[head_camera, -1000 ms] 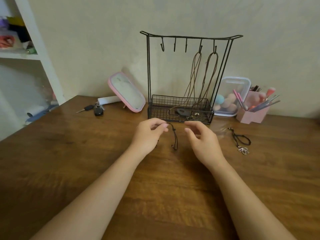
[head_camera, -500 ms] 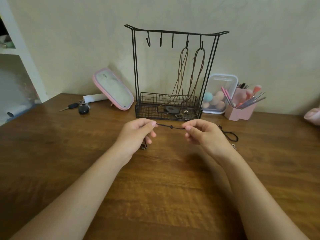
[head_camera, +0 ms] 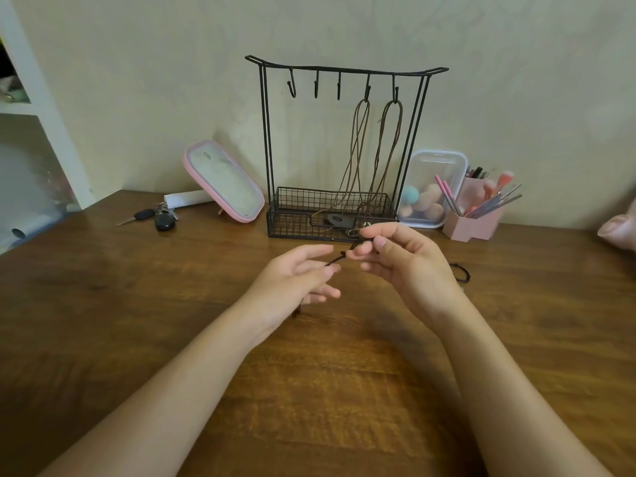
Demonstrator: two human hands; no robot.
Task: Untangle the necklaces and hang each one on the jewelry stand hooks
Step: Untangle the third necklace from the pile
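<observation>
I hold a thin black cord necklace above the wooden table. My right hand pinches its upper end between thumb and forefinger. My left hand holds the lower part with loosely bent fingers, and a dark bit of cord dangles under that hand. Behind stands the black wire jewelry stand with a mesh basket. Two brown cord necklaces hang from its two right hooks; the three left hooks are bare. Another black necklace lies on the table, partly hidden by my right hand.
A pink-framed mirror leans left of the stand, with car keys and a white tube beside it. A clear box of sponges and a pink brush holder stand to the right. White shelves are at far left.
My right hand has risen and come closer to my left. The cord, stretched level between both hands before, now runs short and slanted. My left fingers have loosened.
</observation>
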